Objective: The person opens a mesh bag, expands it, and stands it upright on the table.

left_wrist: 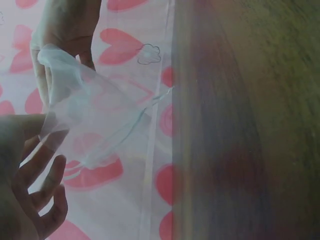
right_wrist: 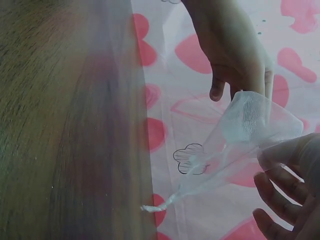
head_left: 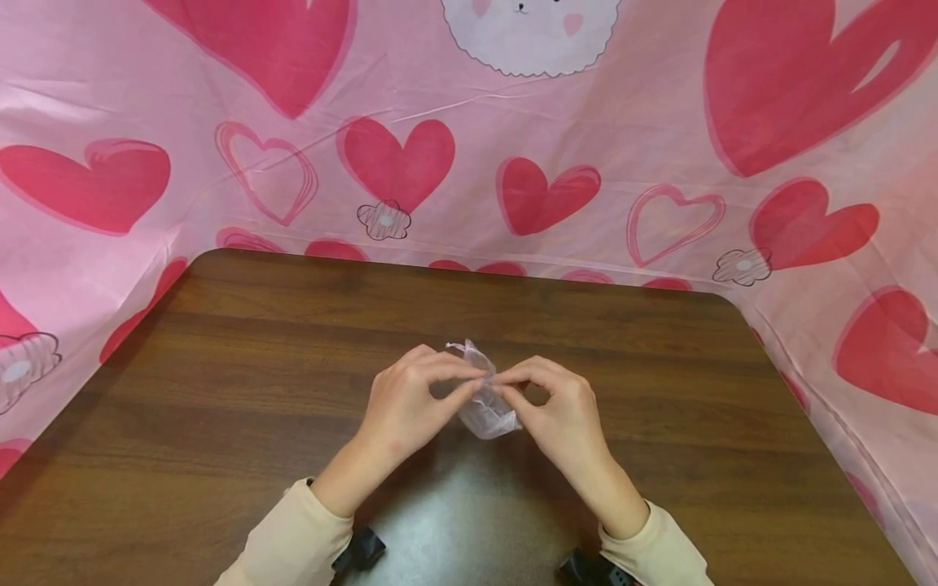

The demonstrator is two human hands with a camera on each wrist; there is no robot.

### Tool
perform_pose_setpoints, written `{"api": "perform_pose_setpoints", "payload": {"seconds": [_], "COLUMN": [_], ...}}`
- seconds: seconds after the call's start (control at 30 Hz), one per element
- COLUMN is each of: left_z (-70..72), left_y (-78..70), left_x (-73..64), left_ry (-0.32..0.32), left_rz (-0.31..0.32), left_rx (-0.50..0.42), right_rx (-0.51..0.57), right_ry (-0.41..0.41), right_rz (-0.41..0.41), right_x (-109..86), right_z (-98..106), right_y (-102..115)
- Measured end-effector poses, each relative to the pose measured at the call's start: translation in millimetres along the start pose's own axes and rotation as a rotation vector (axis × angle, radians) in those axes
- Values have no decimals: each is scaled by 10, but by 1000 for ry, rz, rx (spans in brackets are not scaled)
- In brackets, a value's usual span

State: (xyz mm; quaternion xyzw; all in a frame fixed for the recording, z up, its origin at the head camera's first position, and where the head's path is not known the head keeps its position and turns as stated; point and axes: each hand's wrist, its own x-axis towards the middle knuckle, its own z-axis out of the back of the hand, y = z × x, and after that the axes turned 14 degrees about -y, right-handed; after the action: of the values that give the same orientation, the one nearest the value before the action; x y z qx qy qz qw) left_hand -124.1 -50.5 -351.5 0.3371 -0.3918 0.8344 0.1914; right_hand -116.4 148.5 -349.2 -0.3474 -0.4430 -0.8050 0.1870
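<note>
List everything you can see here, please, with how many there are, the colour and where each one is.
Sheer pouch: 1, whitish and see-through, pinched between left hand and right hand
Table: 1, brown wood grain, beneath the pouch
Cloth: pink, behind the table and along both its sides
Printed hearts: many, red and pink, across the cloth
Printed flowers: several, dark outlines, on the cloth
Printed figure: 1, white, top of the head view, partly cut off
Devices: 2, black, near the cuffs
Sleeves: 2, cream, one on each forearm
Left hand: 1, bare, at the pouch
Right hand: 1, bare, opposite it
</note>
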Motion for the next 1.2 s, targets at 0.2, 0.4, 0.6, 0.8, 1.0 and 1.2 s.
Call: {"api": "perform_pose_setpoints", "payload": {"seconds": [0.2, 0.4, 0.6, 0.8, 1.0, 1.2], "left_z": [5, -9, -23, -34, -48, -54], "left_y": [1, -11, -20, -11, -3, 1], "left_x": [4, -3, -18, -24, -30, -22], "left_ry": [-43, -47, -6, 31, 37, 15], "left_rz": [52, 96, 70, 32, -20, -20], "left_rx": [46, 60, 64, 81, 123, 161], "right_rx": [-42, -111, -116, -111, -89, -92], "right_ry": [40, 87, 77, 76, 70, 98], "right_rz": [-34, -61, -65, -52, -23, -33], "right_x": [3, 14, 27, 22, 15, 29], "right_z": [20, 43, 51, 46, 41, 55], "right_y": [14, 7, -2, -13, -34, -31]}}
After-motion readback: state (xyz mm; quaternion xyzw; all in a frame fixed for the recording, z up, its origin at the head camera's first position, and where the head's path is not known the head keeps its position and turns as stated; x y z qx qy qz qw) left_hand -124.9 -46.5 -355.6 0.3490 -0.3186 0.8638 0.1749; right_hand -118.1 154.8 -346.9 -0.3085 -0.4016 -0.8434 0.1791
